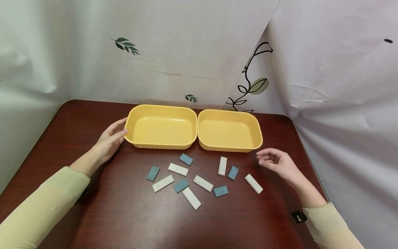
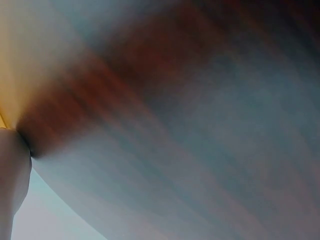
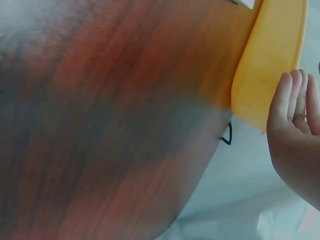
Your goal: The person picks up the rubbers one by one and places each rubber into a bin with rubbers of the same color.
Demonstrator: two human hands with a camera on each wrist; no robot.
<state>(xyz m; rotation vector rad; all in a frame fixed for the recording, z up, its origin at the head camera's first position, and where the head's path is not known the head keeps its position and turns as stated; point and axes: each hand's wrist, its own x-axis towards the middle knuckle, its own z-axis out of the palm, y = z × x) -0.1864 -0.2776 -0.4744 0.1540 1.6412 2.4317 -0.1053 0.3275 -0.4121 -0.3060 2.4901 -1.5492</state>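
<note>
Two yellow plastic trays stand side by side near the table's far edge, the left tray and the right tray, their rims meeting. My left hand is at the left tray's outer end, fingers along its side and thumb at the rim. In the left wrist view only a sliver of that hand shows. My right hand holds nothing, fingers loosely bent, just off the right tray's near corner. Nearest to it lies a white block; a blue block lies farther left.
Several flat white and blue blocks lie scattered in front of the trays. One blue block touches a white block. Pale, leaf-printed sheeting hangs behind and beside the dark red-brown table.
</note>
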